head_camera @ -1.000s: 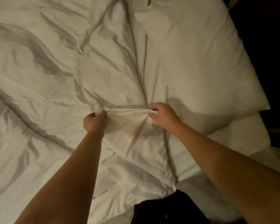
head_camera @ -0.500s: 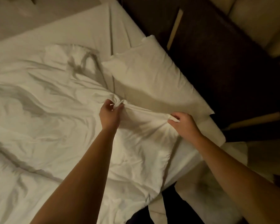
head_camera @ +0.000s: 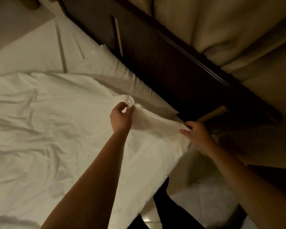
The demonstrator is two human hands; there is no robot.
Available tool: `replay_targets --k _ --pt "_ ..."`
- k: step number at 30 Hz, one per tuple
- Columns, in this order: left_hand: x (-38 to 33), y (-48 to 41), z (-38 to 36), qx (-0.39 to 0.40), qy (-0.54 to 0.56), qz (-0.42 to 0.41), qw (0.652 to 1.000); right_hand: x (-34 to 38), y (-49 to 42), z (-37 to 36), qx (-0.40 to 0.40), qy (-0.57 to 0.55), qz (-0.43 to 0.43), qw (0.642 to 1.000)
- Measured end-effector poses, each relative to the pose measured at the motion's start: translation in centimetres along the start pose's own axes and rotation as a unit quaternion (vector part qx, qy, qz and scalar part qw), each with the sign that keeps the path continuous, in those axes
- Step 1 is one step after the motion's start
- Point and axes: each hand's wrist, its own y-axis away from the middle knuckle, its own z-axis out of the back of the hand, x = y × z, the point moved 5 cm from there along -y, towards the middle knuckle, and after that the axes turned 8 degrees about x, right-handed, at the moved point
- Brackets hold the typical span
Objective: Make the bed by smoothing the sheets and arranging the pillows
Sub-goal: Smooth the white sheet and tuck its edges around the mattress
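Observation:
A rumpled white duvet (head_camera: 59,129) covers most of the bed. My left hand (head_camera: 121,119) pinches its top edge, and my right hand (head_camera: 196,134) pinches the same edge at the corner near the bed's side. The fabric is stretched taut between both hands. A white pillow (head_camera: 109,73) lies beyond the hands against the dark headboard (head_camera: 172,63), its lower part now covered by the duvet edge. The flat white sheet (head_camera: 40,52) shows at the far left of the pillow.
A padded beige wall panel (head_camera: 229,30) rises behind the headboard. A beige surface (head_camera: 8,23) sits at the top left. Tiled floor (head_camera: 205,204) and my dark trouser leg (head_camera: 168,212) show at the bottom right beside the mattress.
Both hands have carried the duvet edge up toward the headboard, over the pillow, and moved further apart. The view has swung up, bringing the headboard and wall into sight.

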Motion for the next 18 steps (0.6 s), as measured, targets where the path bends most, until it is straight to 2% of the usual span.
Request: replay_targets --k 8,13,18 --pt "-0.7 -1.0 -9.3 0.027 0.003 0.048 0.998 -7.9 -1.9 3.6 0.011 0.042 -0.043 0.998" --pt "0.0 -2.9 -13.0 0.069 -0.038 0.031 0.996 -10.9 -3.8 2.4 0.019 0.081 -0.048 0.995" --pt "3.7 -5.2 -15.1 0.118 -0.111 0.005 0.987 -14.2 -6.5 -0.2 0.019 0.098 -0.099 0.990"
